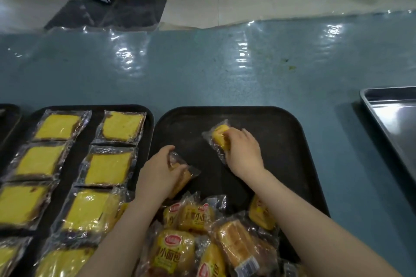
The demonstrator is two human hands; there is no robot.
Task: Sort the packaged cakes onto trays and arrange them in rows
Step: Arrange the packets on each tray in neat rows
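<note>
Two dark rounded plastic trays sit side by side on the blue-green table (225, 69) under its shiny clear plastic cover. On the left tray (148, 117), flat square slices of yellow cake in clear wrappers (122, 127) lie in two rows running away from the person, edges nearly touching. The right tray (281, 132) is mostly bare black surface, with a loose heap of small yellow-labelled bread packets (195, 236) piled at its near edge.

The person's left hand (161, 171) curls its fingers round a small clear-wrapped bun (183, 174), holding it just above or on the tray's near-left part; I cannot tell whether it touches. The right hand (244, 150) reaches further in, fingers bent over a second small yellow bun in crinkled clear wrap (219, 136), gripping it against the middle of the tray. The two buns are well apart.

At the far right, a shiny rectangular steel tray (387, 105) stands on the table, apart from the dark trays. The edge of a third dark tray (9, 119) shows at the far left.
</note>
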